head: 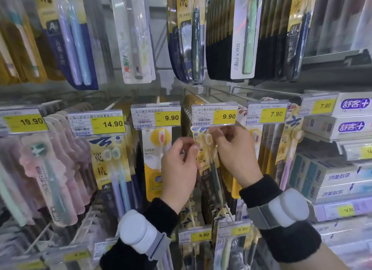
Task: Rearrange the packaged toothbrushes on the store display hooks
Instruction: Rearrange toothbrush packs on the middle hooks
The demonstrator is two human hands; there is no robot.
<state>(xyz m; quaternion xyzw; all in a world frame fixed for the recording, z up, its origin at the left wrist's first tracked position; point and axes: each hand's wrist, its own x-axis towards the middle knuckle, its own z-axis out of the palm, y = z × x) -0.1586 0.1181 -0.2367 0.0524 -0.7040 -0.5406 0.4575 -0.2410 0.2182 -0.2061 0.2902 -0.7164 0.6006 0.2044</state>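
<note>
Both hands pinch the yellow card-backed toothbrush pack with its clear blister [207,149], left hand [179,167] at its left edge, right hand [233,151] at its top-right. The pack hangs upright, its top just under the white-and-yellow 9.90 price tag [214,115] at the hook's front end, so seating it probably falls to the higher right hand.

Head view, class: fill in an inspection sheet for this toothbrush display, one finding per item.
Surface: display hooks carrying hanging packs.
Job's things: yellow toothbrush pack held up under the 9.90 price tag.
Clutter: boxed toothpaste stacked at right.
Grippers: left hand and right hand both pinch the pack near its top.
Cables: nothing seen.
Surroundings: a wrist device on each black sleeve.
</note>
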